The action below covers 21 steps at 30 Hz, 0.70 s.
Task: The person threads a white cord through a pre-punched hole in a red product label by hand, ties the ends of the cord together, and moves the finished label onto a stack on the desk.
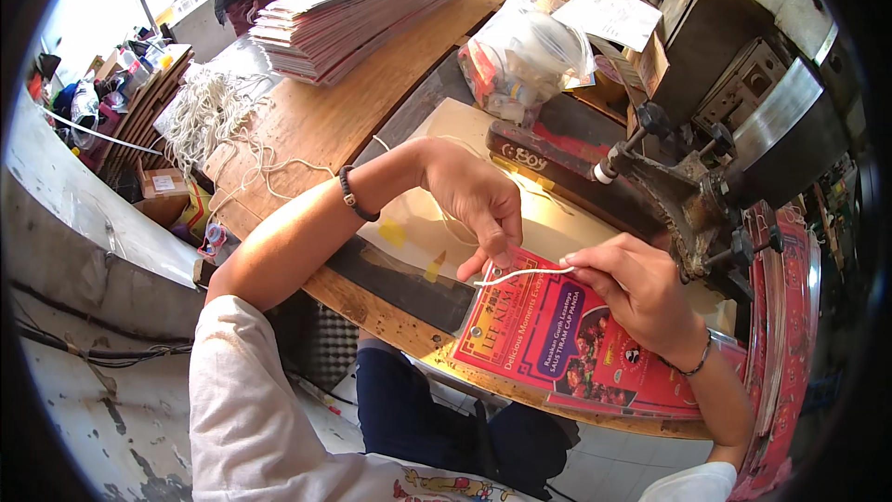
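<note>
Both hands pinching a white cord (520, 272), left hand (474, 200), right hand (641, 288), over red printed card (557, 344)

A red printed card (567, 344) with gold lettering and dark photo panels fills the lower centre; a white string (520, 273) crosses its top. Upper left, a red-and-white stack of cards (362, 14) sits on the brown wooden table (372, 98).

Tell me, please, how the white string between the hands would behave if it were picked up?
The white string is probably floppy and very light: it curves between the left hand and right hand. The tangled string pile suggests it snags easily.
</note>
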{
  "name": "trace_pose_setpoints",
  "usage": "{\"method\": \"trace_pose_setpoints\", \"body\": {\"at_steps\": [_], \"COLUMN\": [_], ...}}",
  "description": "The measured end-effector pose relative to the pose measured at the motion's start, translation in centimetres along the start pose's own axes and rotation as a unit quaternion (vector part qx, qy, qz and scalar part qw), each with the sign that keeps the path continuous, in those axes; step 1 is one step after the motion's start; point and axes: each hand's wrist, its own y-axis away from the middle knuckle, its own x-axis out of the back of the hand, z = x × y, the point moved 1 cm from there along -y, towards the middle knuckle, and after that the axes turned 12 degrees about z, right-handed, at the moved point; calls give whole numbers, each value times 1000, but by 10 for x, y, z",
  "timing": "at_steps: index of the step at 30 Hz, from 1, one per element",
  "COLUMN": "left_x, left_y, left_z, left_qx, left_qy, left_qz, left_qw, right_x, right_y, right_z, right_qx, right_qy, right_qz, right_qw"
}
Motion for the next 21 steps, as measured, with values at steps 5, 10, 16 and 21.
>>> {"method": "trace_pose_setpoints", "body": {"at_steps": [5, 10, 16, 21], "left_x": [-2, -1, -2, -2], "left_y": [-1, -5, 2, 1], "left_z": [-8, -12, -12, -13], "left_qx": [-36, -105, -5, 1], "left_qy": [70, 89, 81, 82], "left_qz": [2, -19, -1, -2], "left_qw": [997, 990, 997, 997], "right_x": [-9, -36, -58, -51], "right_y": [-32, -35, -25, -29], "right_z": [-27, -33, 0, -8], "right_qx": [49, 42, -116, -76], "right_qy": [79, -81, -260, -199], "right_qz": [11, 56, 75, 65], "right_qw": [996, 994, 956, 975]}}
